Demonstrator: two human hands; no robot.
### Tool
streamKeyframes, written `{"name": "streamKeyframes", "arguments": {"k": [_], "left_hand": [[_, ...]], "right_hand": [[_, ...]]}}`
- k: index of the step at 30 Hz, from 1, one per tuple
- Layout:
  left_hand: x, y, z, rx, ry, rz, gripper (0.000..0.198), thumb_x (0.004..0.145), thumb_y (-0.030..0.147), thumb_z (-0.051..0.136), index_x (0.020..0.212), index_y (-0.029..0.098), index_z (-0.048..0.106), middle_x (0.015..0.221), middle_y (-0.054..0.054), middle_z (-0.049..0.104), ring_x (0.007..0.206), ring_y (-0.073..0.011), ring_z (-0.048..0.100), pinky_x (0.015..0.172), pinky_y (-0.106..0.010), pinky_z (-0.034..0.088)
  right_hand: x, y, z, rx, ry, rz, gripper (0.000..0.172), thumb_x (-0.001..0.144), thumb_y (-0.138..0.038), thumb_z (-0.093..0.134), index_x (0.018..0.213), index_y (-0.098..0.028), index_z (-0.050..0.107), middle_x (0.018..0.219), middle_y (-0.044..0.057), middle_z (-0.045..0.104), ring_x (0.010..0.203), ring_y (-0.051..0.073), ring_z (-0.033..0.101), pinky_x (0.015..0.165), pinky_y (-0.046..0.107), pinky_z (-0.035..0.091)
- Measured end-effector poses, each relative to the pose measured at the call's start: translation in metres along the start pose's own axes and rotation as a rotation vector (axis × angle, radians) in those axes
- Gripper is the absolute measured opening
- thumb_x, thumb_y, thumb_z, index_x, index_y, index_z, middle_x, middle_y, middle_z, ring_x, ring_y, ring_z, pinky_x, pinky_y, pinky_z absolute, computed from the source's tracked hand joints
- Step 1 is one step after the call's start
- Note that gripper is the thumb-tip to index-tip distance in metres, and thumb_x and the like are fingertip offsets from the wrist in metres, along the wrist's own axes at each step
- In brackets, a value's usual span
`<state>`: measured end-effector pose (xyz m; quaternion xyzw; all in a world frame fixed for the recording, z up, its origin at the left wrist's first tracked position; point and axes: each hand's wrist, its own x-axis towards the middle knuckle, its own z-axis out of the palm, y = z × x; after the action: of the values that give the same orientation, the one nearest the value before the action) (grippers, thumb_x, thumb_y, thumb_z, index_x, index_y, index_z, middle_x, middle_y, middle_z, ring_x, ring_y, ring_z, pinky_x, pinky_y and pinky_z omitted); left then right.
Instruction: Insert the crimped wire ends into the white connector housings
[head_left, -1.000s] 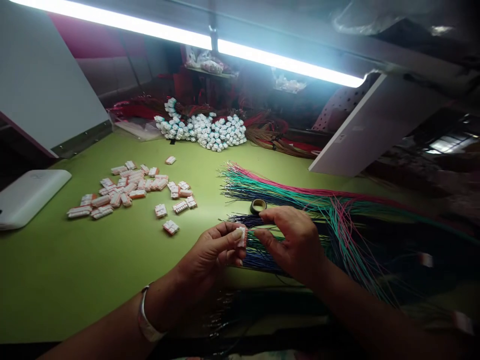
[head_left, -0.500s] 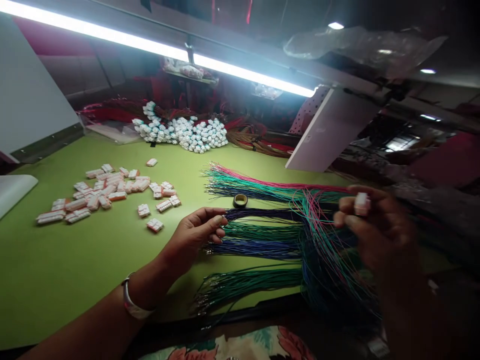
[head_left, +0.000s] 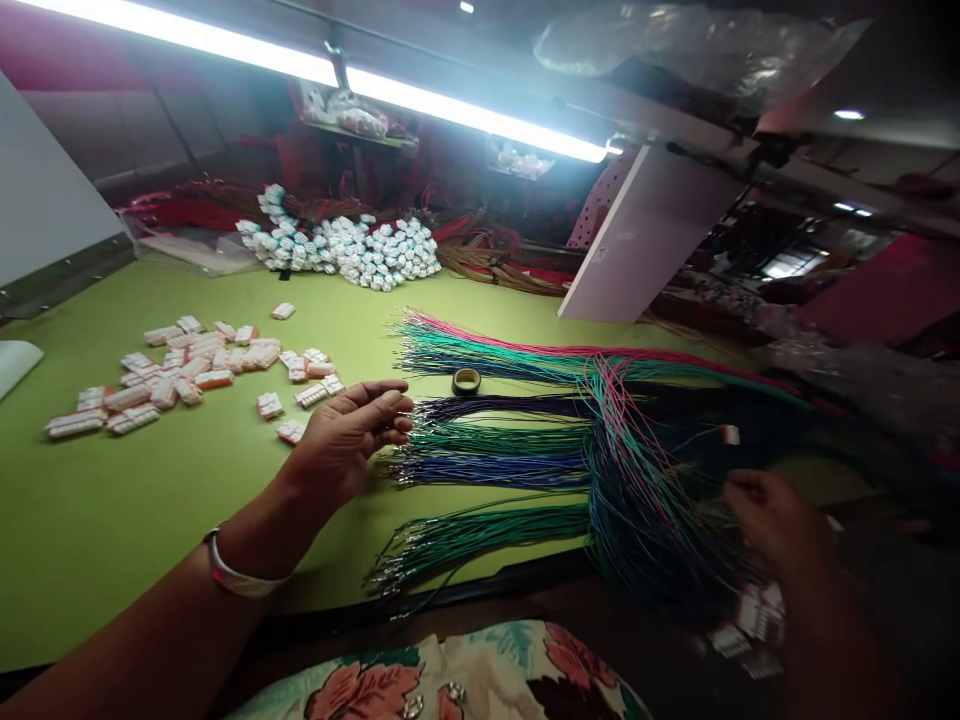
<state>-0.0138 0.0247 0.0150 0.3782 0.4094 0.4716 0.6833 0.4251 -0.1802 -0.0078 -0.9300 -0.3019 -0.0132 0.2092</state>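
My left hand (head_left: 349, 435) is at the left ends of the dark purple wires (head_left: 502, 405), thumb and forefinger closed together. Whether a wire end is between them is too small to see. On the right, my right hand (head_left: 780, 520) is blurred and in shadow, with bent fingers whose grip I cannot make out. Above its fingertips, apart from them, is a small white and orange connector (head_left: 730, 435) with a thin wire running left from it. Green wires (head_left: 502, 438) and blue wires (head_left: 495, 470) lie below the purple ones, their metal-tipped ends pointing left.
Loose white and orange connectors (head_left: 180, 365) lie scattered at left. A tape roll (head_left: 466, 382) sits below the pink and teal wires (head_left: 487, 342). More green wires (head_left: 487, 535) run along the front edge. White connectors (head_left: 375, 250) are heaped behind; another group (head_left: 750, 620) is low right.
The connector that was in my right hand's fingers is now apart from them, and that hand has moved down. The view has shifted; my left hand stays near the purple wire ends.
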Motion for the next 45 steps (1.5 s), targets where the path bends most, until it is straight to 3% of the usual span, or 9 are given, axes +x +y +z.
{"name": "streamKeyframes", "arguments": {"k": [3, 6, 11, 17, 28, 34, 40, 43, 45], "left_hand": [[-0.004, 0.008, 0.001, 0.005, 0.002, 0.017, 0.027, 0.069, 0.021, 0.080, 0.093, 0.012, 0.071, 0.076, -0.005, 0.071, 0.061, -0.0130, 0.065, 0.054, -0.021, 0.054], [-0.012, 0.016, 0.005, 0.015, -0.012, 0.025, 0.027, 0.069, 0.022, 0.080, 0.093, 0.013, 0.071, 0.077, -0.004, 0.071, 0.062, -0.0133, 0.065, 0.055, -0.021, 0.054], [-0.027, 0.027, 0.012, 0.044, -0.030, 0.023, 0.024, 0.069, 0.023, 0.080, 0.090, 0.015, 0.073, 0.075, -0.004, 0.072, 0.061, -0.0133, 0.064, 0.053, -0.021, 0.054], [-0.049, 0.030, -0.001, 0.055, -0.056, 0.020, 0.023, 0.070, 0.025, 0.081, 0.090, 0.017, 0.074, 0.077, -0.003, 0.072, 0.062, -0.0144, 0.064, 0.053, -0.021, 0.054], [-0.069, 0.003, -0.036, 0.001, 0.027, -0.093, 0.028, 0.067, 0.027, 0.084, 0.091, 0.017, 0.075, 0.078, -0.006, 0.073, 0.064, -0.0149, 0.064, 0.055, -0.022, 0.054], [-0.072, 0.001, -0.048, 0.000, 0.035, -0.079, 0.028, 0.068, 0.027, 0.083, 0.093, 0.019, 0.075, 0.080, -0.006, 0.073, 0.064, -0.0157, 0.064, 0.055, -0.023, 0.054], [-0.075, 0.001, -0.052, -0.004, 0.059, -0.084, 0.029, 0.066, 0.029, 0.084, 0.092, 0.019, 0.075, 0.078, -0.005, 0.073, 0.063, -0.0150, 0.064, 0.055, -0.022, 0.052], [-0.080, 0.003, -0.054, -0.001, 0.088, -0.080, 0.029, 0.066, 0.030, 0.084, 0.090, 0.018, 0.075, 0.077, -0.005, 0.073, 0.062, -0.0148, 0.063, 0.056, -0.023, 0.052], [-0.082, 0.006, -0.059, 0.026, 0.119, -0.058, 0.027, 0.067, 0.030, 0.083, 0.089, 0.018, 0.074, 0.077, -0.005, 0.072, 0.063, -0.0150, 0.063, 0.057, -0.024, 0.051]], "right_hand": [[-0.019, -0.030, -0.014, 0.068, 0.175, -0.104, 0.031, 0.075, -0.039, 0.062, 0.099, -0.021, 0.066, 0.086, 0.009, 0.073, 0.074, 0.030, 0.067, 0.073, 0.046, 0.050], [-0.055, -0.077, -0.019, 0.217, 0.348, -0.517, 0.026, 0.084, -0.037, 0.061, 0.103, -0.020, 0.067, 0.101, 0.009, 0.071, 0.091, 0.027, 0.066, 0.082, 0.039, 0.048], [-0.109, -0.155, -0.005, 0.133, -0.298, -1.157, 0.011, 0.094, -0.020, 0.054, 0.091, -0.021, 0.064, 0.089, 0.003, 0.069, 0.080, 0.017, 0.063, 0.072, 0.029, 0.041], [-0.120, -0.205, 0.019, -0.305, -0.377, -1.443, 0.016, 0.086, -0.006, 0.056, 0.076, -0.018, 0.058, 0.074, 0.003, 0.060, 0.063, 0.016, 0.053, 0.057, 0.032, 0.022], [-0.121, -0.214, 0.041, -0.364, -0.441, -1.581, 0.015, 0.086, -0.004, 0.047, 0.081, -0.015, 0.056, 0.078, 0.007, 0.062, 0.064, 0.017, 0.052, 0.057, 0.032, 0.020], [-0.110, -0.204, 0.024, -0.059, -0.387, -1.437, 0.016, 0.090, -0.010, 0.046, 0.079, -0.015, 0.057, 0.075, 0.004, 0.060, 0.068, 0.016, 0.051, 0.066, 0.031, 0.030], [-0.119, -0.194, 0.020, 0.241, -0.695, -1.253, 0.011, 0.082, -0.013, 0.057, 0.091, -0.019, 0.055, 0.073, -0.004, 0.056, 0.064, 0.013, 0.047, 0.062, 0.026, 0.032], [-0.131, -0.197, 0.018, 0.338, -0.817, -1.276, 0.028, 0.076, -0.017, 0.068, 0.102, -0.022, 0.058, 0.074, -0.005, 0.058, 0.066, 0.013, 0.050, 0.067, 0.027, 0.034], [-0.138, -0.200, 0.014, 0.392, -0.864, -1.335, 0.018, 0.081, -0.019, 0.066, 0.097, -0.023, 0.060, 0.076, -0.005, 0.061, 0.069, 0.013, 0.053, 0.070, 0.029, 0.035]]}}
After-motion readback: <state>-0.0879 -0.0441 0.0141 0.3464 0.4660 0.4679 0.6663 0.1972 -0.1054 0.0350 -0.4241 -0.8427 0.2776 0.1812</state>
